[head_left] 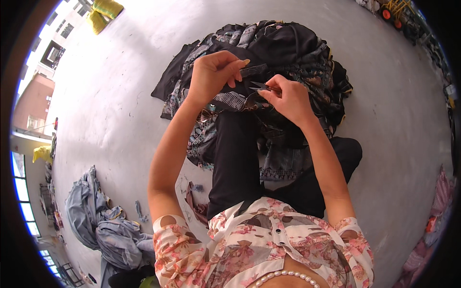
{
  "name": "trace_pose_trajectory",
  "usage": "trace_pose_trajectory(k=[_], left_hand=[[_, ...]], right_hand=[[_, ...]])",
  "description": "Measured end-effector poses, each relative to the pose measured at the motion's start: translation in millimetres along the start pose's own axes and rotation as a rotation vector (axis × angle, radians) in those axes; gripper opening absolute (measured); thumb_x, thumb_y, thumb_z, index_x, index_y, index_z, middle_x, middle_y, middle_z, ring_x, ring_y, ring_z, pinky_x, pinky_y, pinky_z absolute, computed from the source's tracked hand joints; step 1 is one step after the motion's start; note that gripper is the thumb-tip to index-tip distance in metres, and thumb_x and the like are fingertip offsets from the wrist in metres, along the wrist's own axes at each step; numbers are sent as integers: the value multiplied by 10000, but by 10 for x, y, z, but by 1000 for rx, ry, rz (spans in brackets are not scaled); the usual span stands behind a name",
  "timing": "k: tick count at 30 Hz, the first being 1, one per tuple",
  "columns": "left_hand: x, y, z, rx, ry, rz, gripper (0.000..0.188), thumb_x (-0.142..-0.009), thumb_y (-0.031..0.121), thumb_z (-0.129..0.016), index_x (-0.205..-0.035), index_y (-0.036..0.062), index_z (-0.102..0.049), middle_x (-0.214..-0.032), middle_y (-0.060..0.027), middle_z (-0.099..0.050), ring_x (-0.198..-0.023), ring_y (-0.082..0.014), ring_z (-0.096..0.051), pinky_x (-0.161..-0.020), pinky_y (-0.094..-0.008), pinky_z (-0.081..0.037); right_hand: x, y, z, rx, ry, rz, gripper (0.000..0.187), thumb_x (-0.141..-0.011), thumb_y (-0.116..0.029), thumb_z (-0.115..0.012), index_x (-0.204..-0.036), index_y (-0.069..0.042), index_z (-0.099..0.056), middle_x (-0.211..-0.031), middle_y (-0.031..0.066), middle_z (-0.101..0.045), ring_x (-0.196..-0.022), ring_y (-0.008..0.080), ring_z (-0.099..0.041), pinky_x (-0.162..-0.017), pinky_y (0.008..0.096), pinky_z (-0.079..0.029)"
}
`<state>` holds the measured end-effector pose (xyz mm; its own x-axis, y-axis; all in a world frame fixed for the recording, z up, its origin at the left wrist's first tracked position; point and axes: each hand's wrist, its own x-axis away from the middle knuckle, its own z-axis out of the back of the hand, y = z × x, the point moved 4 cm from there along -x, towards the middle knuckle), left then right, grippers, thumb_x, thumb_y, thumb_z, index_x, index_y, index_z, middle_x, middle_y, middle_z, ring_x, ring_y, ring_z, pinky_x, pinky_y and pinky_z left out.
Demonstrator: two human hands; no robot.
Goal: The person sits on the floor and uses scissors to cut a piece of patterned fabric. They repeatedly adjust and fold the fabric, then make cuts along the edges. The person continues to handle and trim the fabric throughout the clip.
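My left hand (216,72) is raised over a large heap of dark patterned garments (297,62), thumb and fingertips pinched together. Anything between them is too fine to make out. In my right hand (290,98) is a small pair of thread snips (260,86), their pointed blades apart and directed left toward my other hand. A grey ribbed strip of cloth (231,101) lies across the garment just below the hands. The heap rests in front of me and partly against my black-trousered legs (235,163).
Light blue-grey garments (115,230) lie piled on the pale floor (115,115) at lower left, beside loose scraps. Yellow sacks (103,14) stand far left. Pink cloth (442,197) lines the right edge, and a yellow cart (396,12) with orange wheels stands at far right.
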<state>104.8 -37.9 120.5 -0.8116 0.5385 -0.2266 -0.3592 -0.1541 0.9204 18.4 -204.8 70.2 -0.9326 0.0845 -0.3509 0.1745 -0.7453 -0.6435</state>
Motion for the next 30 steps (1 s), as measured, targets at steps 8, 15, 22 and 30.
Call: trace_pose_trajectory(k=[8, 15, 22, 30], left_hand=[[-93, -20, -74, 71, 20, 18, 195, -866, 189, -663, -746, 38, -641, -613, -1, -626, -485, -29, -546, -397, -163, -350], [-150, 62, -167, 110, 7, 5, 193, -865, 172, -663, -740, 27, -637, -611, -8, -626, -473, -28, -539, -385, -161, -348], [-222, 53, -236, 105, -1, 10, 177, -864, 158, -661, -749, 25, -636, -612, -11, -626, -472, -30, -540, -383, -159, -348], [-193, 118, -150, 103, 75, 32, 170, -869, 166, -655, -784, 18, -645, -619, -19, -623, -485, -42, -544, -395, -172, -366]], right_hand=[[132, 244, -41, 62, -44, -18, 258, -784, -281, -709, -799, -56, -583, -609, 46, -601, -563, 214, -605, -546, 323, -459], [83, 477, -288, 113, -35, -40, 260, -797, -296, -696, -788, -66, -575, -618, 50, -611, -578, 233, -610, -548, 336, -462], [113, 549, -433, 85, 11, -110, 246, -818, -295, -672, -763, -72, -585, -607, 52, -620, -570, 253, -614, -540, 356, -466], [84, 636, -368, 116, 61, -123, 262, -811, -310, -678, -771, -68, -584, -611, 57, -624, -577, 251, -623, -544, 356, -473]])
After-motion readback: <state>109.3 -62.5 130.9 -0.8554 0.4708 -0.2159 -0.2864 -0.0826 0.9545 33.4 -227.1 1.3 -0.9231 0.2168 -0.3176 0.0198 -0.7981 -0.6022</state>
